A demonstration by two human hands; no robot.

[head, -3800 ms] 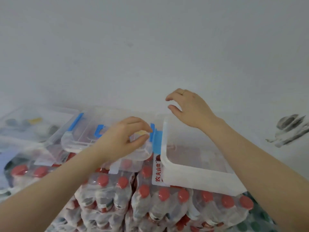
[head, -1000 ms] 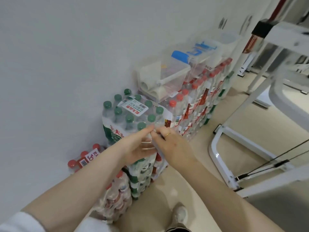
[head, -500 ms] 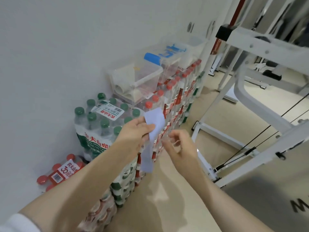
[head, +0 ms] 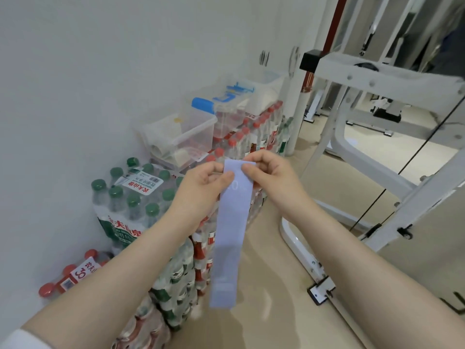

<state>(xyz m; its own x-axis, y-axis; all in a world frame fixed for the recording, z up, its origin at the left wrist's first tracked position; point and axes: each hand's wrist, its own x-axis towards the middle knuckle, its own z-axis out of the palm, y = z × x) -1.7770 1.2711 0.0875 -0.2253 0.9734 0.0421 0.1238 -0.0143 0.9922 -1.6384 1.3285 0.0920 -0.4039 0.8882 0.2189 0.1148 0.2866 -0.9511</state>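
Observation:
A long pale blue strip [head: 230, 230] hangs straight down in front of me at mid-frame. My left hand [head: 201, 190] pinches its top left edge between thumb and fingers. My right hand [head: 270, 177] pinches the top right corner. The strip's lower end dangles free above the floor, near the stacked bottle packs.
Shrink-wrapped packs of green-capped bottles [head: 133, 197] and red-capped bottles [head: 73, 275] are stacked along the white wall on the left. Clear plastic bins [head: 181, 137] with blue latches sit on top. A white metal gym frame [head: 377, 137] with cables stands on the right. Beige floor [head: 276, 311] lies between.
The blue strip has unrolled and now hangs longer. My right hand has come up and taken hold of its top edge beside the left hand.

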